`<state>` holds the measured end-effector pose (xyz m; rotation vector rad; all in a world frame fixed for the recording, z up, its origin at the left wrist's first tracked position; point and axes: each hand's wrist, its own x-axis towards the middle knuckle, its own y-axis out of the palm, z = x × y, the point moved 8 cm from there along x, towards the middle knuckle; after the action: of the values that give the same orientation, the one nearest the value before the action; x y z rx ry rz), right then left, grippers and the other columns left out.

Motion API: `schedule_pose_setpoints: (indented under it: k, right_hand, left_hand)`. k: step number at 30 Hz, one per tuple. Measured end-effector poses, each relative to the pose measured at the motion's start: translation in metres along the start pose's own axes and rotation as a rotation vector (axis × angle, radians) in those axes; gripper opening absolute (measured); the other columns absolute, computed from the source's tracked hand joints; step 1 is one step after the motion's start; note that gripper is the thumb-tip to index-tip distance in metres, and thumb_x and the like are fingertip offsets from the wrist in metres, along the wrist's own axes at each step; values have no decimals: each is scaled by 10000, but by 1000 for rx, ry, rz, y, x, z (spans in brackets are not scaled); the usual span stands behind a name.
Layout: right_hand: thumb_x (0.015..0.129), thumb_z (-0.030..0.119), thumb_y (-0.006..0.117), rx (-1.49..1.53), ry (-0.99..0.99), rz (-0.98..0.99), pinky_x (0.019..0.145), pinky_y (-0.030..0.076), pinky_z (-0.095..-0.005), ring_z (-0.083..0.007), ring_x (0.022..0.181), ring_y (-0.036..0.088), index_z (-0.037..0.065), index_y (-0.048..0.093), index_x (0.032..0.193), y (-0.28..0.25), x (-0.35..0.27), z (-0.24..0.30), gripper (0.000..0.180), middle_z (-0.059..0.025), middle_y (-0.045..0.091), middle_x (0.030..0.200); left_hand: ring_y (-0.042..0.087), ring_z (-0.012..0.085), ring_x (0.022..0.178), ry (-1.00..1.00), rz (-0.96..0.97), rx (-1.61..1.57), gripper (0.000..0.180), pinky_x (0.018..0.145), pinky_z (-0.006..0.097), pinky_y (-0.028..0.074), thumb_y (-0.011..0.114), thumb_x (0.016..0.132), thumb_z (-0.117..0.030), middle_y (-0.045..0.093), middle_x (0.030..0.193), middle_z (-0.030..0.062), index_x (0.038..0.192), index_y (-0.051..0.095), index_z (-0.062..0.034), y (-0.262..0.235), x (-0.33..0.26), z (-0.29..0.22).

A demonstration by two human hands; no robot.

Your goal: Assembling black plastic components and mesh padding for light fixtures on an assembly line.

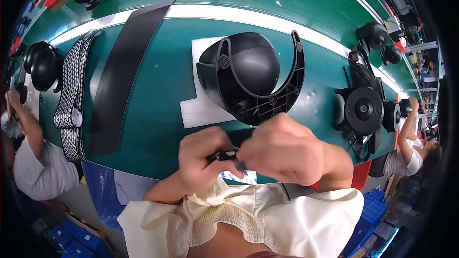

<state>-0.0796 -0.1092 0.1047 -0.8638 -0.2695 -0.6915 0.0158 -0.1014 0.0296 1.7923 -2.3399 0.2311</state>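
Observation:
Close to my body, at the near edge of the bench, my left hand [203, 155] is closed on a small black part [221, 155] with light spots on it. My right hand [287, 153] is pinched at the same part from the other side, its fingers slightly blurred. The part's exact kind is hidden by the fingers. Just beyond my hands stands a large rounded black plastic housing [253, 62] with a curved, ribbed arm on its right. It rests on white foam sheet [203, 110]. Below my hands shows a white sheet with blue print [241, 177].
On the green bench [162, 67], a long black strip [124, 71] and a white-dotted strip [71, 100] lie left. More black housings [45, 64] stand beyond them. Round black assemblies [363, 107] crowd the right. Co-workers sit left [40, 162] and right [406, 153]. Blue bins [370, 215] stand below.

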Motion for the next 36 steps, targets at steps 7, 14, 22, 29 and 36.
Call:
schedule_pose_setpoints:
  k: [7, 14, 22, 29, 36]
  right_hand:
    - [718, -92, 571, 731, 130, -442, 605, 441, -246, -162, 672, 567, 7, 424, 934, -23, -15, -34, 280, -119, 585, 812]
    - [709, -111, 569, 371, 476, -227, 639, 404, -203, -109, 721, 547, -34, 318, 1047, -11, -4, -52, 428, -119, 582, 793]
    - [714, -109, 561, 262, 481, -204, 628, 401, -201, -109, 726, 547, -30, 334, 1036, -15, -3, -51, 402, -121, 578, 796]
    - [687, -144, 549, 146, 283, -301, 602, 459, -256, -170, 733, 574, -37, 428, 973, -15, -1, -39, 328, -98, 530, 822]
    - [589, -175, 636, -280, 259, -77, 624, 474, -273, -211, 744, 570, -23, 451, 872, -17, 15, -26, 370, -129, 562, 766]
  left_hand:
    - [435, 161, 822, -235, 91, -412, 255, 771, 256, 353, 454, 867, -259, 449, 959, 101, 841, 429, -7, 9, -11, 30]
    - [310, 338, 1171, -69, 100, -497, 325, 971, 433, 257, 467, 852, -311, 266, 1212, 233, 809, 486, 10, 10, -3, 12]
    - [316, 365, 1169, -47, 122, -532, 309, 978, 446, 243, 460, 859, -278, 250, 1221, 263, 845, 500, 27, 12, -2, 10]
    - [316, 384, 1171, -94, 67, -508, 372, 971, 470, 255, 484, 836, -325, 284, 1194, 271, 792, 492, 45, 9, -1, 10]
    - [322, 371, 1167, -79, 75, -512, 329, 981, 447, 240, 465, 857, -272, 254, 1228, 264, 845, 510, 54, 8, -2, 9]
